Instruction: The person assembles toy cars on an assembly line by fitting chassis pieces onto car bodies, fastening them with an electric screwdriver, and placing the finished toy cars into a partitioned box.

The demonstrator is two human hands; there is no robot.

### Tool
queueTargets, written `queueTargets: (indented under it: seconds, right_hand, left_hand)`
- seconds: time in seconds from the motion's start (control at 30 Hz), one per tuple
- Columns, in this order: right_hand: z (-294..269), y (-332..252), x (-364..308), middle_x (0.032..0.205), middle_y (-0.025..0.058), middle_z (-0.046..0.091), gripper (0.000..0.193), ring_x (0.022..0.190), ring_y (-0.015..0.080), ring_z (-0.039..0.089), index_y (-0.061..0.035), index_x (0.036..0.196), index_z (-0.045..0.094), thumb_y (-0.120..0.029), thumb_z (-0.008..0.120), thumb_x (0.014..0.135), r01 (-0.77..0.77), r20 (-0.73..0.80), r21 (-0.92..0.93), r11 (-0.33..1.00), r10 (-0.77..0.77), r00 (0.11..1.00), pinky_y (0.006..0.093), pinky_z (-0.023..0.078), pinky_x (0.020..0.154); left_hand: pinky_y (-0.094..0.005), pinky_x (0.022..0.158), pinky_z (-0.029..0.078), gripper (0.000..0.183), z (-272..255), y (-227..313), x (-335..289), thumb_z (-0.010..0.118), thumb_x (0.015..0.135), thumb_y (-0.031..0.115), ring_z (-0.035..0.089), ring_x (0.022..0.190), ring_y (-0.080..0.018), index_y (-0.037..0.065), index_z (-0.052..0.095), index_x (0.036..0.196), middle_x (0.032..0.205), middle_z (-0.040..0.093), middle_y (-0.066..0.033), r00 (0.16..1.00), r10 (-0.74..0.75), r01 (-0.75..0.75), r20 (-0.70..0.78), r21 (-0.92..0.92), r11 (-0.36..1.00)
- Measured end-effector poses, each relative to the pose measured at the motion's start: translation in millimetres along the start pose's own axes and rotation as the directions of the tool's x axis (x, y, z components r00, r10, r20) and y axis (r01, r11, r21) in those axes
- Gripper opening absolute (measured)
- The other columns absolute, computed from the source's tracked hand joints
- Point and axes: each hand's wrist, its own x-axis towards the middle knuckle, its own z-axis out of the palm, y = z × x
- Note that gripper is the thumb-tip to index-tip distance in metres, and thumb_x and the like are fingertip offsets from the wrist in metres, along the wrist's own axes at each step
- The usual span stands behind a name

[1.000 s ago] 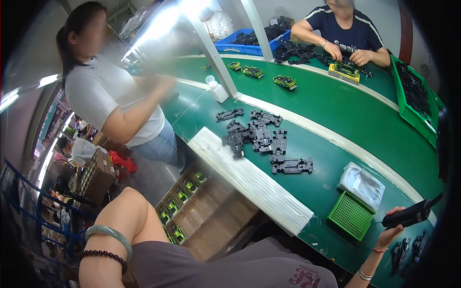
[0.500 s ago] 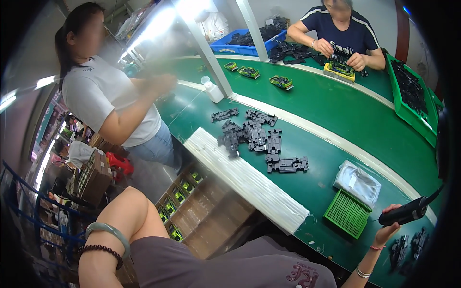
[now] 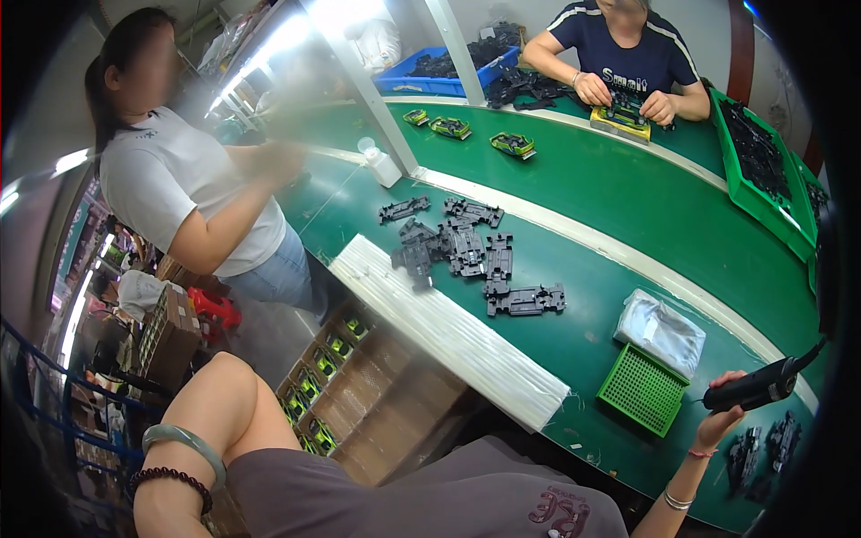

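Observation:
My right hand [image 3: 717,421], at the right edge of the green table, is wrapped round a black electric screwdriver [image 3: 755,389] with a cable at its far end. Black plastic toy-car chassis [image 3: 743,459] lie just beneath that hand. My left forearm [image 3: 218,399], bent at the elbow, wears a green bangle and dark beads; its hand is cut off by the lower edge. More black chassis [image 3: 465,247] lie loosely heaped mid-table. Left of my right hand are a green mesh basket [image 3: 642,389] and a tray lined with clear plastic [image 3: 661,332].
A white-wrapped ledge [image 3: 448,336] borders a carton [image 3: 381,403] with green toy cars. Green car bodies [image 3: 513,145] sit on the green belt [image 3: 592,193]. A co-worker [image 3: 628,63] opposite handles a chassis on a yellow block; another person [image 3: 193,197] stands at left, hands blurred.
My view has shifted slightly, so most of the scene sits a little further left. My right hand keeps its hold on the electric screwdriver. The co-worker opposite has moved their hands slightly over the chassis.

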Motion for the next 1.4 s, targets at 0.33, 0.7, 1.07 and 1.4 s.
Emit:
queueTargets:
  seconds: [0.33, 0.7, 1.07, 1.4]
  right_hand:
    - [-1, -3, 0, 0.082, 0.0071, 0.045, 0.079, 0.073, 0.0160, 0.046, -0.0006, 0.099, 0.043, -0.075, 0.047, 0.072, -0.015, 0.012, 0.003, 1.000, 0.015, 1.000, 0.0283, 0.041, 0.067]
    - [6, -8, -2, 0.081, 0.0076, 0.044, 0.079, 0.073, 0.0160, 0.047, 0.0000, 0.096, 0.043, -0.074, 0.049, 0.071, -0.007, 0.005, -0.011, 1.000, 0.007, 1.000, 0.0292, 0.042, 0.067]
    - [13, -8, 2, 0.075, 0.0080, 0.048, 0.082, 0.069, 0.0168, 0.049, 0.0002, 0.092, 0.044, -0.079, 0.047, 0.068, 0.013, 0.016, -0.057, 0.998, -0.012, 1.000, 0.0278, 0.041, 0.065]
    - [7, -14, 2, 0.075, 0.0071, 0.046, 0.082, 0.068, 0.0164, 0.047, -0.0026, 0.092, 0.043, -0.080, 0.046, 0.065, -0.054, -0.026, 0.018, 0.998, 0.055, 0.998, 0.0284, 0.041, 0.064]
  left_hand:
    - [-0.0310, 0.051, 0.031, 0.028, -3, -13, 1, 0.047, 0.083, 0.020, 0.042, 0.051, -0.0160, 0.012, 0.042, 0.057, 0.057, 0.041, -0.0007, 1.000, 0.023, -0.022, 0.005, -0.188, 0.982]
    - [-0.0266, 0.048, 0.031, 0.026, 1, -58, -21, 0.045, 0.088, 0.017, 0.039, 0.047, -0.0112, 0.008, 0.047, 0.064, 0.057, 0.039, 0.0011, 0.943, 0.120, -0.166, -0.312, -0.124, 0.978]
    - [-0.0369, 0.053, 0.043, 0.018, 46, -271, 6, 0.065, 0.077, 0.019, 0.054, 0.062, -0.0305, 0.004, 0.057, 0.071, 0.068, 0.053, -0.0086, 0.888, -0.291, 0.220, -0.357, -0.226, 0.949]
    - [-0.0259, 0.049, 0.040, 0.011, 98, -384, 23, 0.065, 0.077, 0.008, 0.050, 0.054, -0.0113, 0.001, 0.056, 0.078, 0.066, 0.056, -0.0038, 0.544, -0.528, 0.267, -0.652, -0.462, 0.846]
